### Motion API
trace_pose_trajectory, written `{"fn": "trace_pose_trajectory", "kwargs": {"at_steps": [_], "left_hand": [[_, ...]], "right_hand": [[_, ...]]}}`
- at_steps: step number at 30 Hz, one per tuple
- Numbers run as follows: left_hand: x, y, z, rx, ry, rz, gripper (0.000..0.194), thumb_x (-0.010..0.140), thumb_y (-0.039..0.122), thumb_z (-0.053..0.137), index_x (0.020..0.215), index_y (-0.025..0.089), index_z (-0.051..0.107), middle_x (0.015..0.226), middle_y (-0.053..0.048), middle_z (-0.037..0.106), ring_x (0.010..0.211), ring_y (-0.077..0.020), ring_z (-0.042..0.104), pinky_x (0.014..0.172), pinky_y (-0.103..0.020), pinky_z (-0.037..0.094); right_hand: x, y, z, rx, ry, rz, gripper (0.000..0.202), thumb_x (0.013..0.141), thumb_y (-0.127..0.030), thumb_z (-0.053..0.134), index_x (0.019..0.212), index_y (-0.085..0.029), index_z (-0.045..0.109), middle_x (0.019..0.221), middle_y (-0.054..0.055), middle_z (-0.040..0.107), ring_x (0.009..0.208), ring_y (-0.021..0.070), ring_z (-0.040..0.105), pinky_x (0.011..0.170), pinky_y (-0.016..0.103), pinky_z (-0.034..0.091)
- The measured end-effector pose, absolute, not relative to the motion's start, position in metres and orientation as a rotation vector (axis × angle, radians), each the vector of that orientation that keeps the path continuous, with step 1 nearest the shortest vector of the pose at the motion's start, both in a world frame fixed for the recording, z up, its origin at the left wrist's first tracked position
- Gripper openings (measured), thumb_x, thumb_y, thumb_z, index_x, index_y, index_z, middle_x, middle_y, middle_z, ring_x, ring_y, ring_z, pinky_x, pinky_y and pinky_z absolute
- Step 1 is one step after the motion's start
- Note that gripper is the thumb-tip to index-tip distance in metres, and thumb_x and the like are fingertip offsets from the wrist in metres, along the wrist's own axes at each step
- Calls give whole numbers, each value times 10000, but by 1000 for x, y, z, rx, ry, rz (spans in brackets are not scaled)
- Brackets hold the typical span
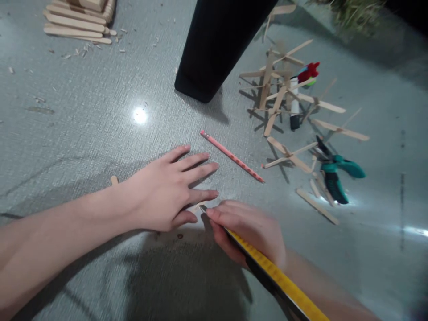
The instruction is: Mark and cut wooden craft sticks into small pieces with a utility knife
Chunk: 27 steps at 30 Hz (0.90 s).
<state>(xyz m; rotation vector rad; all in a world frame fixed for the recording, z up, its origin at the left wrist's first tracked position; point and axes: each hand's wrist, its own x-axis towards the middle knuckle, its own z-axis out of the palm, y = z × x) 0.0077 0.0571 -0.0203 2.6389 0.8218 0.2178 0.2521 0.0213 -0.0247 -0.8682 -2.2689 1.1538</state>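
My left hand (pixel 170 191) lies flat with its fingers spread, palm down on the grey table. Under it is a wooden craft stick (pixel 114 180), its rounded end showing beside the wrist and a short pale part between thumb and forefinger. My right hand (pixel 247 229) is closed around a yellow and black utility knife (pixel 270 269). The knife's tip touches or nearly touches the pale part of the stick, close to my left thumb. A pink pencil (pixel 234 158) lies just beyond my left fingertips.
A black block-like object (pixel 217 49) stands at the top middle. Crossed stick pieces (pixel 276 107), a marker (pixel 294 104) and teal-handled pliers (pixel 334 171) lie at the right. Loose stick pieces (pixel 317 206) are near the pliers. Stacked sticks (pixel 75 22) and wood chips sit at the upper left.
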Motion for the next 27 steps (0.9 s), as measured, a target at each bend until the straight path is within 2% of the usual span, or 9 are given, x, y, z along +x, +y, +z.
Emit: {"fn": "trace_pose_trajectory", "kwargs": {"at_steps": [4,8,11,13,15,17,20,24,27], "left_hand": [[8,57,-20,2610,839,209,560,891,492,658,1414,313,568,1618,-102,369,1507,-353,324,1237,-584,210],[7,57,-21,2582,842,211,561,889,485,663,1415,318,566,1622,-101,363,1510,-355,318,1236,-590,207],[8,57,-21,2581,838,200,568,882,481,671,1418,325,564,1621,-102,365,1512,-352,316,1235,-591,210],[8,57,-22,2584,832,201,567,884,481,668,1418,322,563,1621,-102,365,1514,-350,312,1236,-592,206],[8,57,-22,2588,830,206,566,887,485,666,1418,319,564,1620,-100,367,1514,-350,311,1237,-594,203],[8,57,-21,2589,831,204,566,883,489,673,1413,319,568,1616,-94,376,1513,-350,312,1238,-595,203],[9,58,-21,2578,832,200,572,867,489,695,1401,320,580,1611,-90,387,1512,-351,314,1238,-596,202],[9,57,-23,2571,828,233,574,869,498,689,1403,319,577,1615,-86,379,1515,-347,311,1243,-591,195],[8,56,-24,2575,820,249,610,850,509,701,1410,303,573,1615,-101,377,1516,-357,304,1244,-594,191]], "right_hand": [[250,24,-19,-698,-2336,1233,253,974,-56,478,1130,-237,561,614,-73,601,565,124,517,650,279,490],[244,26,-10,-758,-2314,1276,237,1012,-85,413,916,-234,570,585,-70,581,567,124,497,615,268,467],[241,26,-7,-858,-2252,1383,364,1029,-107,398,700,-230,491,538,-70,571,558,115,518,621,262,480],[242,26,-7,-921,-2229,1447,422,1036,-110,390,635,-234,437,509,-75,560,541,110,546,620,256,493],[243,26,-9,-892,-2248,1368,349,1020,-103,416,721,-259,510,513,-85,570,525,122,576,612,268,512],[245,26,-12,-836,-2254,1219,246,983,-86,463,960,-300,582,534,-96,592,517,146,607,616,294,539],[243,27,-14,-797,-2252,1107,385,942,-45,489,1219,-308,539,541,-104,593,519,155,626,621,293,558],[240,29,-13,-747,-2266,1085,437,935,-34,501,1293,-284,512,599,-93,615,518,126,592,596,255,541],[241,29,-12,-786,-2294,1124,398,942,-43,486,1226,-318,536,567,-95,601,528,140,615,622,273,552]]}}
